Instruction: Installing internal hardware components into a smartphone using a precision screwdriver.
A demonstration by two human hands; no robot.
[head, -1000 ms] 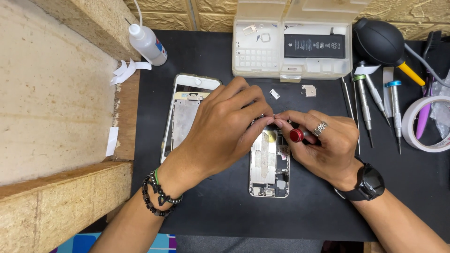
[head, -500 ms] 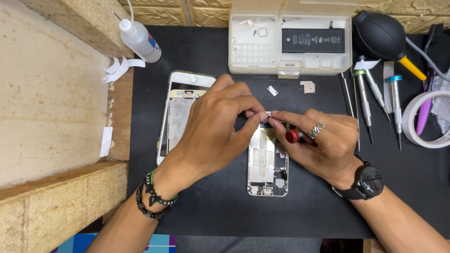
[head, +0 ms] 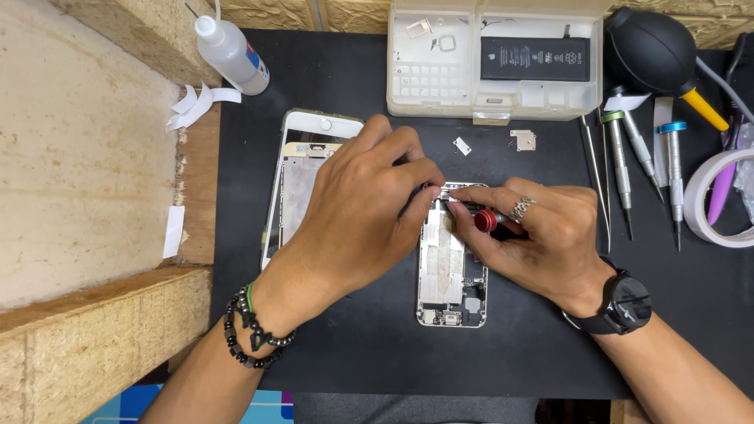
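Right under both fingertips, the opened phone body (head: 450, 271).

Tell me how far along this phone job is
Done: the screen is off and lies beside the phone body; the battery sits in the parts tray; two small plates lie loose on the mat.
In hand: the right hand works a red-capped screwdriver at the body's top edge while the left hand steadies it.
Left: boards at the body's bottom remain inside.
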